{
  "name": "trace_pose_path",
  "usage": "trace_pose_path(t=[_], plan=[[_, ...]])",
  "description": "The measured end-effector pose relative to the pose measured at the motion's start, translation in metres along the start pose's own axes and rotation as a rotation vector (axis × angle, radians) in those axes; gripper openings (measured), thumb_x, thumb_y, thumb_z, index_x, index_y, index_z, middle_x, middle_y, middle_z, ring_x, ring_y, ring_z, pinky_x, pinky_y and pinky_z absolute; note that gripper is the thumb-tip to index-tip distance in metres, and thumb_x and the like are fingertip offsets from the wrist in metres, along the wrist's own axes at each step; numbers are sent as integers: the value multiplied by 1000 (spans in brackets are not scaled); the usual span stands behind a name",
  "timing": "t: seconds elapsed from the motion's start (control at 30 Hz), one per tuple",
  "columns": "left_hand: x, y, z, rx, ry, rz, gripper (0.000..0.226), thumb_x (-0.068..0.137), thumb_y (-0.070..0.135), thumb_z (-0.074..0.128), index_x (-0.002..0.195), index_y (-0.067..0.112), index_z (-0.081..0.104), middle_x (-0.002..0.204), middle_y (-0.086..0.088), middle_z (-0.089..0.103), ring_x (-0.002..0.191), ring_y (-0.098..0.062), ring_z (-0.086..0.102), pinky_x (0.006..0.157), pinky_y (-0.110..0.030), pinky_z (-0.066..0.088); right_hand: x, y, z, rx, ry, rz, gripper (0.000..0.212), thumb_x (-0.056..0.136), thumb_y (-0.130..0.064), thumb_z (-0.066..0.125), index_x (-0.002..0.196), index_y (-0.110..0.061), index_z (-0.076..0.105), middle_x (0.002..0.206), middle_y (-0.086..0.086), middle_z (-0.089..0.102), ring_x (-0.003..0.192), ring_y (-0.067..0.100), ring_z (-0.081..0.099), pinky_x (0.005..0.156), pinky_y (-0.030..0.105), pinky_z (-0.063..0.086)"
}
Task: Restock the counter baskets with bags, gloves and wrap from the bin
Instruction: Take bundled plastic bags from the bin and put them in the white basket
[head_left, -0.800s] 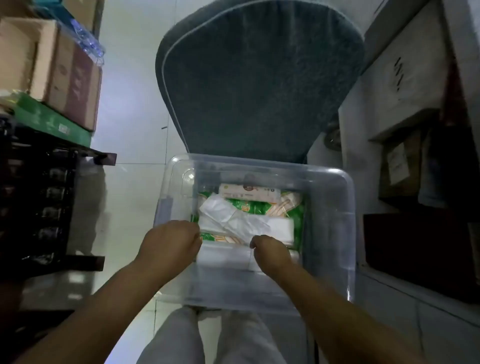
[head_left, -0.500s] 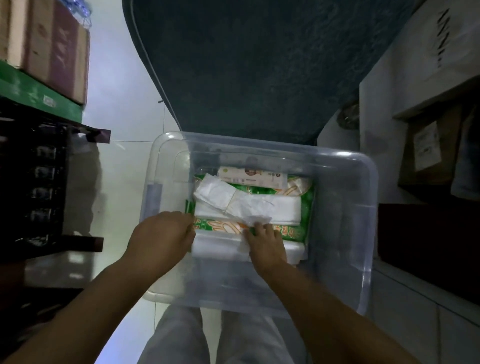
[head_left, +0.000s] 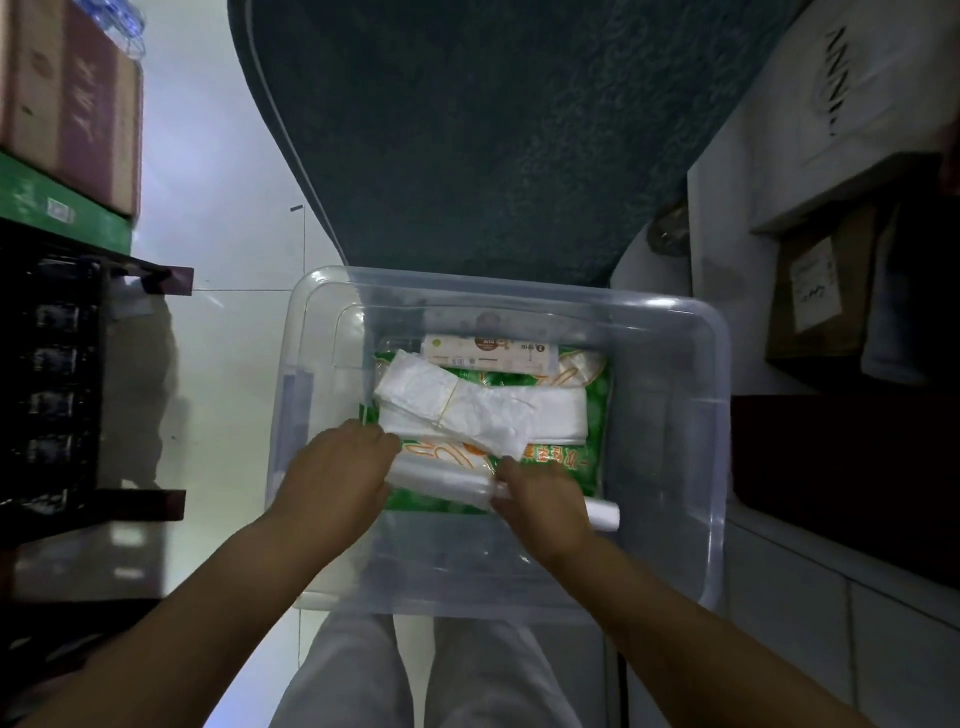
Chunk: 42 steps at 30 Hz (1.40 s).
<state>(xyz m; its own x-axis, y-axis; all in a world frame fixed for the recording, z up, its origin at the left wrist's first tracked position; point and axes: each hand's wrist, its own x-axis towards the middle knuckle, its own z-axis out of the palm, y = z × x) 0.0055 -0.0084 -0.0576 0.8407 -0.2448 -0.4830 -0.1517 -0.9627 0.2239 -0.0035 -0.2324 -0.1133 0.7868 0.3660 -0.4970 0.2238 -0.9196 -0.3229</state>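
A clear plastic bin (head_left: 719, 374) stands on the floor in front of my legs. Inside lie a green glove packet (head_left: 597, 410) with orange print, a banded bundle of white bags (head_left: 457, 405) on top of it, and a long white wrap box (head_left: 488, 351) at the far side. Along the near edge of the packet lies a translucent roll of bags (head_left: 441, 478). My left hand (head_left: 332, 473) grips the roll's left end. My right hand (head_left: 545, 504) is curled over its right part, and the roll's white end (head_left: 602, 517) sticks out beyond it.
A dark teal rug (head_left: 493, 130) covers the floor beyond the bin. A black shelf rack (head_left: 62, 374) with cardboard boxes (head_left: 72, 98) on top stands to the left. White cabinets (head_left: 831, 104) and a brown parcel (head_left: 815, 286) line the right side.
Both hands have reached further into the bin and closed on the translucent roll. Its left end has come up over the green packet. The view has moved closer to the bin.
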Motion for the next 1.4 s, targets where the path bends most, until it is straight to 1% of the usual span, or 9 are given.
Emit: trace_pose_path(t=[0.1,0.27,0.37,0.5,0.63,0.8,0.93,1.17,1.4], plan=[[6,22,-13,89,28,211,62,31,28,91,88,15,70,86,-4,71,76,-21,67,68,-30,56,-9,-18,-39,-125,180,-101,35,46,-34,86,71,-21,65,53,2,64,46,19,59,47,19,40],[12,41,-41,182,3,217,44,16,27,89,54,22,67,44,1,61,36,-14,56,39,-15,43,-18,-38,-75,12,333,-217,37,46,-28,90,75,-18,69,57,1,66,49,18,61,48,19,45],[12,36,-50,229,-10,164,35,25,16,87,52,19,65,42,-2,59,33,-18,55,38,-17,42,-16,-29,-83,59,295,-256,32,57,-24,86,82,-14,69,66,5,69,58,25,63,56,25,49],[9,10,-59,338,-22,9,20,71,14,66,90,22,64,79,-2,70,70,-22,67,57,-26,38,7,8,-74,35,128,-107,26,78,-25,70,100,-12,65,91,11,70,83,33,62,71,35,46],[7,-20,-70,305,10,-126,9,74,18,66,82,20,62,68,-2,64,56,-22,60,52,-27,39,42,56,-47,18,-11,135,27,91,-20,53,116,-13,61,116,12,64,105,31,58,85,35,47],[12,-34,-62,216,37,-182,9,77,25,65,83,19,61,67,-3,63,53,-21,58,52,-27,46,89,79,-12,-22,-80,101,36,91,-8,46,127,-10,53,130,17,56,115,32,53,97,39,44],[15,-35,-56,250,104,-185,11,68,19,70,71,14,60,53,-5,59,41,-25,54,46,-22,29,100,77,8,-183,-156,111,43,89,-14,50,131,-13,42,141,11,42,127,29,39,105,43,32],[8,-35,-54,203,166,-253,11,77,27,62,85,18,63,67,-4,66,57,-26,62,50,-28,41,66,72,-3,64,-257,297,30,82,-28,62,105,-8,63,110,16,63,99,31,59,83,32,48],[-9,-26,-75,93,157,-315,16,83,30,54,93,22,63,80,-2,69,71,-26,64,60,-31,48,13,58,-60,29,-225,266,33,80,-23,58,113,-20,56,107,9,67,96,29,63,78,35,52]])
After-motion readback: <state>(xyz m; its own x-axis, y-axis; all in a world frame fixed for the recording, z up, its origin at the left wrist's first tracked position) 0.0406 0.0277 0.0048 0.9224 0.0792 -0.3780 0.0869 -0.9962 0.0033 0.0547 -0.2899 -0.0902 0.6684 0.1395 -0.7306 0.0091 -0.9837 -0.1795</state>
